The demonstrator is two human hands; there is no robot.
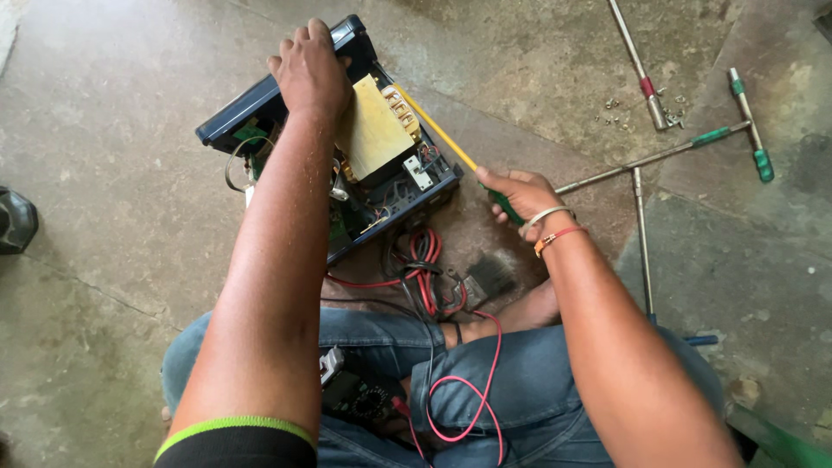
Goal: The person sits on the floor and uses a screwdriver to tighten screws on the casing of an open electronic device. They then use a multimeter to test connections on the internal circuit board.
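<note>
Lap: a multimeter (360, 399) rests on the jeans, nearer than the open blue case (260, 104), with red and black leads (425, 277) looping up toward it.
Right hand (513, 192): closed round a yellow-shafted screwdriver (438, 132), just right of the case, tip reaching in beside the transformer (374, 130).
Left hand (309, 71): fingers spread flat, pressing the case's far edge.
Beyond: T-handle wrenches (685, 147) lie right of the case on the concrete.

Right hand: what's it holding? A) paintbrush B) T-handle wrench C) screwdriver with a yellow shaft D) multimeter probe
C: the right hand grips a green handle whose yellow shaft makes it a screwdriver, its tip reaching into the open electrical unit; the T-handle wrenches lie untouched on the floor.
</note>
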